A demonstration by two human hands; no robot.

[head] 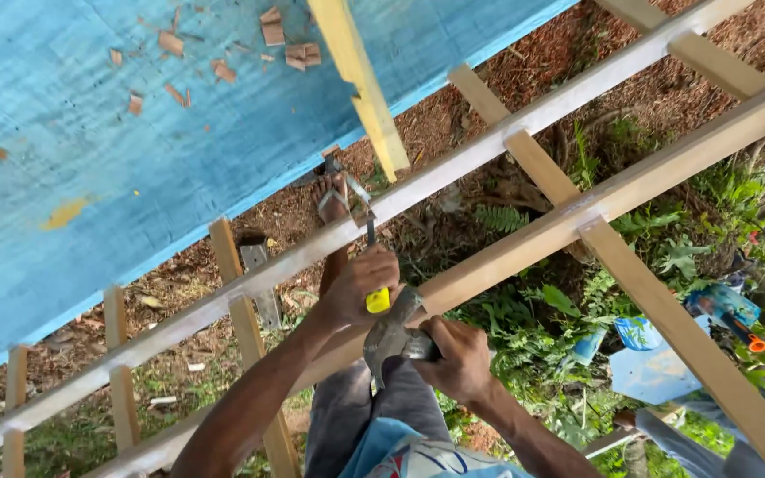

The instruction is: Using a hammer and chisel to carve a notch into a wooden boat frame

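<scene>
We see bare forearms, no sleeves, no gloves on left hand (358, 285) or right hand (460, 361). Grey trousers (347, 407); light-blue patterned shirt hem (400, 453); bare foot (333, 198).

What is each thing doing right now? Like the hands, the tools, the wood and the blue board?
Left hand: closed around the chisel.
Chisel: yellow handle, upright, tip at the white rail.
Right hand: closed around the hammer handle.
Hammer: head raised just under the chisel handle.
White rail: lying slanted across the frame.
Blue board: flat, with wood chips on it.
</scene>
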